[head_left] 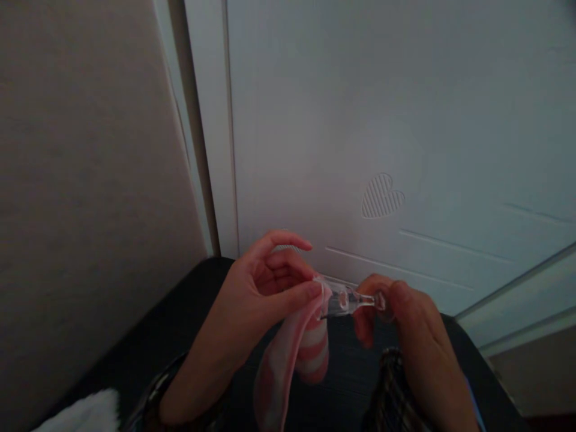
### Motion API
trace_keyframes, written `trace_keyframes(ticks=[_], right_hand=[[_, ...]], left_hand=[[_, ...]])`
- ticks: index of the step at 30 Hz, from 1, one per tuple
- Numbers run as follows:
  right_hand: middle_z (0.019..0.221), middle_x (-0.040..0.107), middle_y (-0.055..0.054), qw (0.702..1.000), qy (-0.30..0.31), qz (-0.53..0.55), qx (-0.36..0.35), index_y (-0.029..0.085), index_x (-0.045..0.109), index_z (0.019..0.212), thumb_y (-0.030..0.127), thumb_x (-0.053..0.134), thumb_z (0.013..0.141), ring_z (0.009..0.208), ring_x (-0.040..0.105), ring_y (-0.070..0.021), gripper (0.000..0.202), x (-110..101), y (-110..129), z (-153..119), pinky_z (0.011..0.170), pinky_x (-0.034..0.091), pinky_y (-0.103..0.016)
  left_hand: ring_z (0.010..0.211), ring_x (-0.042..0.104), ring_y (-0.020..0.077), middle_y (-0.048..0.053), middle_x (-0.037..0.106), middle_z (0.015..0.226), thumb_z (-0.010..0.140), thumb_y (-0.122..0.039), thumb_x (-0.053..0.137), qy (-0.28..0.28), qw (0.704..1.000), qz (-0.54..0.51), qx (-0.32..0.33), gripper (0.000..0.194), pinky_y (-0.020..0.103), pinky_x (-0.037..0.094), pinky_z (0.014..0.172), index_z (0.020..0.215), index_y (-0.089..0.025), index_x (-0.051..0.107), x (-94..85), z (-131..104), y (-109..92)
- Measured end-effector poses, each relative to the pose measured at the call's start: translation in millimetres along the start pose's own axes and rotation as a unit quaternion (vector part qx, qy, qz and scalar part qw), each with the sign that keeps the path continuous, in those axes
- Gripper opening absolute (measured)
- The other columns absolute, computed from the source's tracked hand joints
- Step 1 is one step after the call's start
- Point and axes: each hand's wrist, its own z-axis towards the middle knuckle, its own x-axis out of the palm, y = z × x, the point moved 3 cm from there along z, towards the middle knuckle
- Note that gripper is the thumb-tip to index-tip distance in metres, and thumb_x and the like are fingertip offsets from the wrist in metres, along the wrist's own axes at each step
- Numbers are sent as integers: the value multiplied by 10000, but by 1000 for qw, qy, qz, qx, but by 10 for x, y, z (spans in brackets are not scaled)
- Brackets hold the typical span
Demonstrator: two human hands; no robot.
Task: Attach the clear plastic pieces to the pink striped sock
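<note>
Lying sideways between my hands is a small clear stemmed glass (336,299), its mouth toward the left. My right hand (416,321) grips the foot end of the stem with thumb and fingers. My left hand (258,294) pinches a pink-and-white striped cloth (281,360) at the glass's mouth, with part of the cloth tucked inside the rim. The rest of the cloth hangs down below in folds. My left index finger is raised off the cloth, and the other left fingertips are partly hidden behind it.
Beneath my hands is a dark tabletop (346,372). A white panel with a grooved heart (382,196) stands right behind it, and a beige wall (99,180) borders the left. Something white and fluffy (85,413) lies at the lower left.
</note>
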Motion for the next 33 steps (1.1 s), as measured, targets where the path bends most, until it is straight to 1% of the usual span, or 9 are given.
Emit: trace_keyframes(ticks=[3,6,9,11,19,23,27,30,33], right_hand=[[708,612,27,999,-9,8,-42,243,583,1042,496,433,922,618,574,-98,317,-28,26,0,593,454,-194],[920,634,21,998,-3,2,-64,292,503,1157,456,579,857,761,608,-106,351,-67,28,-21,717,484,-198],[987,636,26,998,-5,-33,-57,312,516,1120,271,641,841,863,613,-116,308,-102,14,-48,780,486,-208],[987,639,27,996,-17,-67,-49,307,564,1056,230,623,852,894,608,-122,226,-119,6,-60,782,481,-214],[826,647,65,996,-43,-70,-40,296,619,985,319,539,907,736,610,-80,114,-113,3,-21,697,447,-182],[643,604,65,995,-37,-83,-31,282,637,952,360,449,951,670,576,-89,203,-91,8,-13,632,410,-197],[572,547,63,997,-19,-69,-9,257,638,876,379,369,980,592,528,-81,313,-71,-8,-17,586,385,-199],[656,571,51,999,2,-40,-16,265,602,1010,410,341,980,668,553,-91,300,-77,-27,-15,652,413,-200],[830,604,31,999,34,-9,-37,290,463,1235,444,475,920,797,583,-118,351,-91,-42,-19,772,443,-230]], left_hand=[[596,609,46,-75,643,709,736,-99,714,-17,1000,6,7,288,101,492,557,946,-250,587,-14,16,-1],[589,605,44,-79,640,695,742,-100,706,-31,999,10,5,251,101,492,553,916,-240,591,-20,22,1],[593,609,51,-77,643,699,733,-105,714,-43,999,15,2,258,111,499,558,917,-241,596,-15,20,1],[592,612,53,-74,649,705,722,-107,724,-46,999,9,2,270,112,497,554,918,-241,596,-10,19,3],[609,626,57,-64,668,720,718,-107,736,-11,1000,-27,-10,292,117,512,583,936,-243,597,-18,32,42],[630,633,58,-61,673,737,720,-93,732,2,1000,-29,-4,307,111,509,588,947,-253,601,-18,36,49],[609,619,58,-61,656,720,721,-109,731,8,1000,-13,-7,285,109,494,561,937,-246,606,-12,33,45],[592,610,52,-66,644,695,718,-101,724,-12,1000,0,-17,239,101,479,546,887,-228,612,-7,39,40],[583,601,52,-68,634,669,692,-85,732,-55,998,4,-18,219,101,473,538,831,-208,617,2,46,29]])
